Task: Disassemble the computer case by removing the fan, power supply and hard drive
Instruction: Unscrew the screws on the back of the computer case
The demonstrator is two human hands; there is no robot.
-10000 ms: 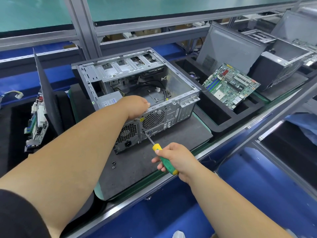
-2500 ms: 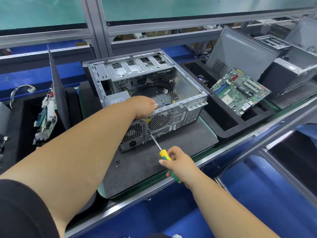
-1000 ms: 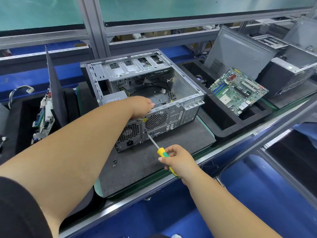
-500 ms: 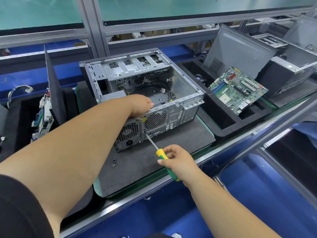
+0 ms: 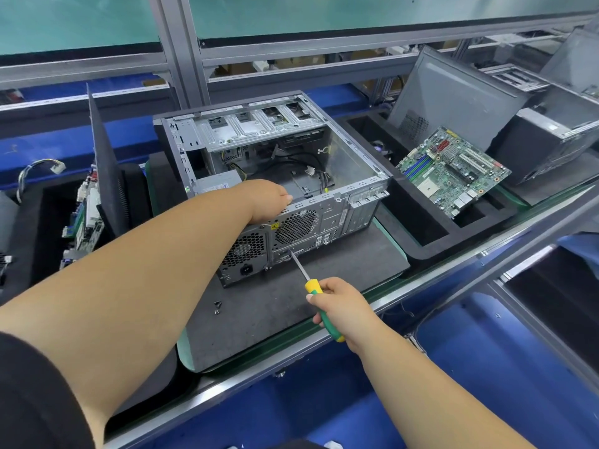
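Where the left hand (image 5: 265,202) curls over the open grey metal computer case (image 5: 275,186), its fingertips are hidden; the right hand (image 5: 340,306) grips a yellow-green-handled screwdriver (image 5: 319,303), green motherboard (image 5: 453,170) nearby.

An electronics disassembly line in a factory or workshop is shown. Aluminium framing (image 5: 181,53) is set behind a green conveyor belt (image 5: 259,348), on which dark pads and black foam trays (image 5: 431,251) are laid. An opened computer case (image 5: 275,176) is placed on one pad, a bare motherboard (image 5: 453,170) is propped in a tray, and further stripped cases (image 5: 544,140) are lined up alongside.
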